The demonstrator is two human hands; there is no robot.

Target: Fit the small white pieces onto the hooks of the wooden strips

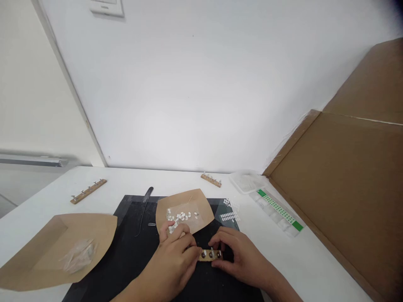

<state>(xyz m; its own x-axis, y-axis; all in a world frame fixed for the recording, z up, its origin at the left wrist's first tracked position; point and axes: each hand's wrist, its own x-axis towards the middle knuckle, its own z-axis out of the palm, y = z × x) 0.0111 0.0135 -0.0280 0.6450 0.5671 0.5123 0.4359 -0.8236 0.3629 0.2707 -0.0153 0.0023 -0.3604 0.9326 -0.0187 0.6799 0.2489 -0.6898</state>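
Note:
A short wooden strip with small metal posts [207,255] lies between my hands, low over the black mat [138,256]. My left hand [176,256] has its fingers bent and pinches the strip's left end, which it partly hides. At the other end, the thumb and fingers of my right hand [236,253] close around the strip. Small white pieces sit on some of the posts. Just beyond my left hand is a brown paper tray [204,207] with several small white oval pieces [182,216]; my left fingers overlap its near edge.
Two similar strips stand at the back, one left [88,191] and one centre [211,180]. A second paper tray [100,226] holds a crumpled plastic bag [80,255]. A dark slim tool [146,199], white sticker sheets [229,216] and a green-striped clear packet [280,209] lie around. Cardboard [346,167] borders the right.

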